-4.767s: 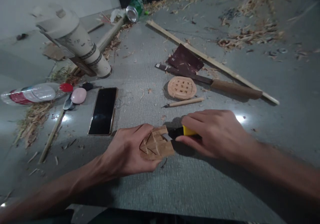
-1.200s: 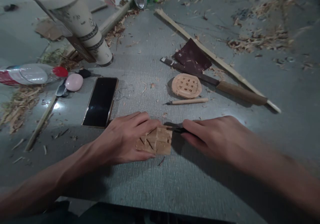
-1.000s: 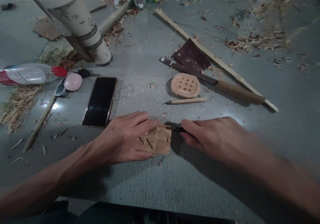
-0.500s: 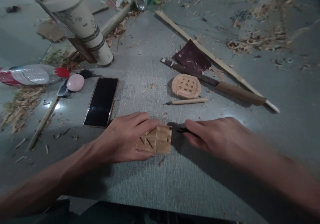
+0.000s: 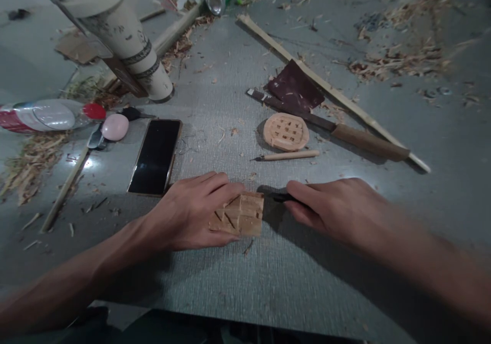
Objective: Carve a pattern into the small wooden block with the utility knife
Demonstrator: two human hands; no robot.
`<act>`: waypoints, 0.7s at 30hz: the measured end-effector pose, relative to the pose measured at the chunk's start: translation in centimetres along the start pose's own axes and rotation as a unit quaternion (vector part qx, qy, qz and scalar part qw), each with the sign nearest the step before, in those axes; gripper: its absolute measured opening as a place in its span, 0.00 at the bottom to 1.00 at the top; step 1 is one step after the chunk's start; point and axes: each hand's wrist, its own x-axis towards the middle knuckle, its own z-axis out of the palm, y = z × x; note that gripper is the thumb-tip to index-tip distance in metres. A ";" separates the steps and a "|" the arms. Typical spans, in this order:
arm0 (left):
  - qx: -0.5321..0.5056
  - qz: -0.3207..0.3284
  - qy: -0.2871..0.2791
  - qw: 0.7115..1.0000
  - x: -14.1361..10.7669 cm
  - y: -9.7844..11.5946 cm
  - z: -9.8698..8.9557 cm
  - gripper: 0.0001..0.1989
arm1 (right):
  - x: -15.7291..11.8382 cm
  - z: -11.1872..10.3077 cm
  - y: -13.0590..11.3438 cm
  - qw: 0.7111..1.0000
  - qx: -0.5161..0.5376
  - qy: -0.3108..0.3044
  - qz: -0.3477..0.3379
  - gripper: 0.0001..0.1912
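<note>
Your left hand (image 5: 201, 211) grips the carved wooden block (image 5: 245, 215) by its left end, low on the desk (image 5: 215, 287). Your right hand (image 5: 326, 206) is closed round a black-ended tool (image 5: 282, 197), its tip near the block's right edge; contact cannot be told. Beyond the hands lie a pencil-like tool (image 5: 289, 155) and, just past it, an oval carving (image 5: 286, 131). Phone (image 5: 155, 157): near your left hand.
</note>
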 end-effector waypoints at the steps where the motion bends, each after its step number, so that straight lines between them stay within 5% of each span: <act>1: 0.001 0.001 0.002 1.000 0.0 0.0 0.0 0.29 | 0.0 0.0 0.0 1.000 0.000 -0.002 0.001 0.16; 21: -0.003 0.035 0.013 0.999 0.2 -0.5 0.3 0.30 | 0.6 -1.1 -1.0 0.996 0.060 -0.070 0.017 0.13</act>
